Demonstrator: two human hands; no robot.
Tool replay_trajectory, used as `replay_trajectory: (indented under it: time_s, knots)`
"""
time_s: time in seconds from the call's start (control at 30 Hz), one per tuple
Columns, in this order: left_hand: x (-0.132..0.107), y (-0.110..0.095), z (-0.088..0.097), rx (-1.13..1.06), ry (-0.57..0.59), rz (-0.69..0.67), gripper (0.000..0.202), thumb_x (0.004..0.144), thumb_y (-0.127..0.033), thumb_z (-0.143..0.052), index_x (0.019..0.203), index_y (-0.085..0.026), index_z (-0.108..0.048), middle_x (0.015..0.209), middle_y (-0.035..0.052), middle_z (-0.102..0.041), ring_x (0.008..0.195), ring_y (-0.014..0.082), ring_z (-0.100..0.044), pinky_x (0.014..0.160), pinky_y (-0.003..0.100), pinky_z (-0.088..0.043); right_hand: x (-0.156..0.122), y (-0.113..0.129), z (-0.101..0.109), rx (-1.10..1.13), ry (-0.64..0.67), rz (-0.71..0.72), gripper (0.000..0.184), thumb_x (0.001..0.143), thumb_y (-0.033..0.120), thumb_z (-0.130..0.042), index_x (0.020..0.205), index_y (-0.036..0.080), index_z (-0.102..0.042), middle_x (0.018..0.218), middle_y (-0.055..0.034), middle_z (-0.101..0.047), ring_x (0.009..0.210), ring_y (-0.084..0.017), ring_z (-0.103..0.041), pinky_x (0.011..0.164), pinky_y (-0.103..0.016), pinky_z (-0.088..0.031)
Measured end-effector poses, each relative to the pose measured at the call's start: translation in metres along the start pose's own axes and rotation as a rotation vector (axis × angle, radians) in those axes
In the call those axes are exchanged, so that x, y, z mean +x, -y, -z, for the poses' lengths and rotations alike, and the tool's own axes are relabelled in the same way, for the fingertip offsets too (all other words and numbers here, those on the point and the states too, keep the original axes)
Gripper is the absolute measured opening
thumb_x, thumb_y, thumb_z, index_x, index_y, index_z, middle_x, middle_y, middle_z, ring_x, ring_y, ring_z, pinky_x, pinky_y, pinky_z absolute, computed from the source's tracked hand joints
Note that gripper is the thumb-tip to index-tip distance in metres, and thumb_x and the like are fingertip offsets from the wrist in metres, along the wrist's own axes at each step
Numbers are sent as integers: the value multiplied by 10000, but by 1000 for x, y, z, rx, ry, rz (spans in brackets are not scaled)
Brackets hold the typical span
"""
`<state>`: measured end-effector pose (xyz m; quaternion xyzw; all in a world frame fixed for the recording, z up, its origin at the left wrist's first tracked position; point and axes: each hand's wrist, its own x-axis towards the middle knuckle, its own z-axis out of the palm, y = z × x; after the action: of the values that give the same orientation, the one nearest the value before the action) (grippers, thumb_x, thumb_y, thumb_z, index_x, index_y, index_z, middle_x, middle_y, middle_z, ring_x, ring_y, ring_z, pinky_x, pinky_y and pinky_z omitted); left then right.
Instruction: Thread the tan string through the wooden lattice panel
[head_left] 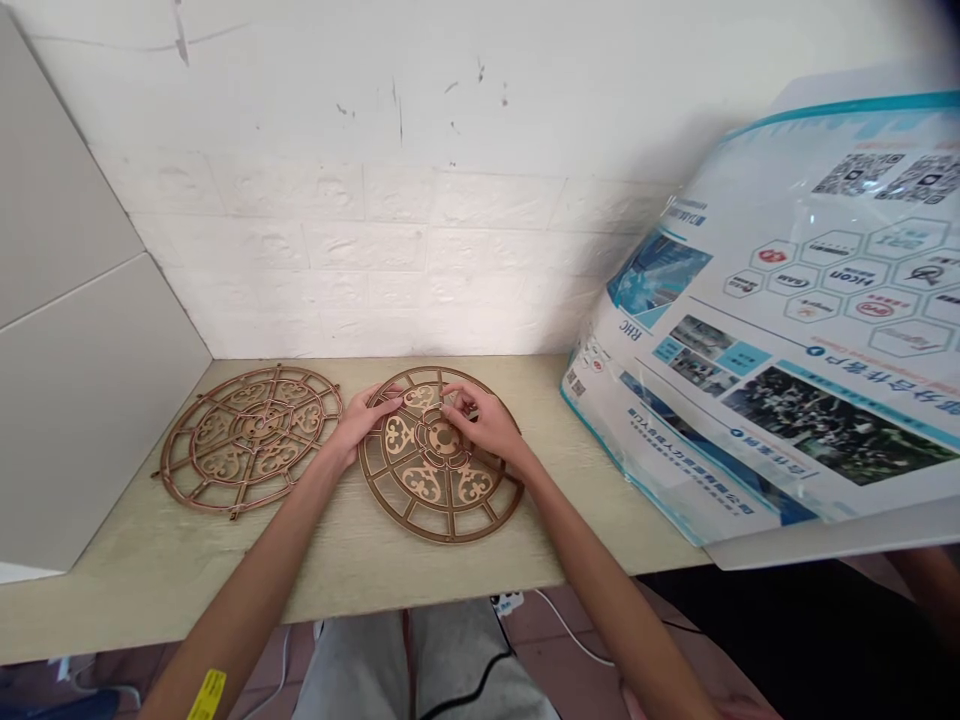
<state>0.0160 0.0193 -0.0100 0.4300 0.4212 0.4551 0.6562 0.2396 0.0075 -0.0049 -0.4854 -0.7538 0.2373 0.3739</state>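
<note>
A round brown openwork disc (442, 437), with a ringed hub, spokes and scroll-shaped cutouts, lies in front of me on the table. My left hand (364, 422) grips its upper left rim, thumb on top and the other fingers partly hidden. Over the hub's upper right, my right hand (486, 425) has thumb and index finger pinched together. Whether a small piece is between those fingertips I cannot make out. To the left lies a second wheel-shaped openwork disc (259, 425), with raised reddish-brown rings and small tabs around its edge.
The pale wooden table (337, 570) meets a white brick-patterned wall (420, 230). White panels (90, 400) stand at the left. A large printed board (780, 330) in plastic wrap leans at the right. Cables (574, 630) run across the floor below.
</note>
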Motion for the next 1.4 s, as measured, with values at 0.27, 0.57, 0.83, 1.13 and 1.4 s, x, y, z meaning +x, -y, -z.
replay_trajectory:
  time_s: [0.27, 0.57, 0.83, 1.13, 1.4]
  knots:
    - [1, 0, 1, 16, 1, -12, 550, 627, -335, -864, 1113, -154, -678, 1087, 119, -699, 809, 171, -679, 713, 254, -548, 1, 1, 6, 245, 72, -149, 467, 798, 544, -593, 1051, 154, -555, 665, 19, -579, 613, -55, -529, 615, -167, -413]
    - [-1, -1, 0, 39, 7, -2, 575, 615, -348, -866, 1122, -152, -677, 1069, 111, -701, 784, 162, -673, 676, 235, -532, 4, 6, 11, 204, 196, -122, 555, 820, 645, -490, 688, 106, -511, 649, 11, -430, 605, -13, -364, 566, -153, -285]
    - [1, 0, 2, 41, 1, -9, 540, 635, -338, -855, 1114, -157, -685, 1061, 112, -704, 817, 176, -678, 715, 254, -541, 2, 9, 11, 236, 212, -128, 572, 796, 677, -507, 681, 118, -476, 639, 19, -427, 587, -14, -347, 557, -161, -290]
    - [1, 1, 1, 21, -6, -24, 569, 618, -339, -865, 1123, -153, -680, 1088, 114, -697, 824, 167, -672, 724, 248, -542, -1, 2, 1, -178, 33, 16, 372, 929, 485, -413, 897, 166, -601, 836, -26, -634, 767, -77, -523, 749, -213, -384]
    - [2, 2, 1, 29, -11, -27, 594, 621, -359, -864, 1144, -155, -673, 1109, 119, -691, 826, 164, -671, 724, 244, -536, -5, -2, -1, -428, -97, 194, 368, 951, 423, -382, 950, 208, -681, 967, -46, -691, 913, -134, -574, 865, -286, -418]
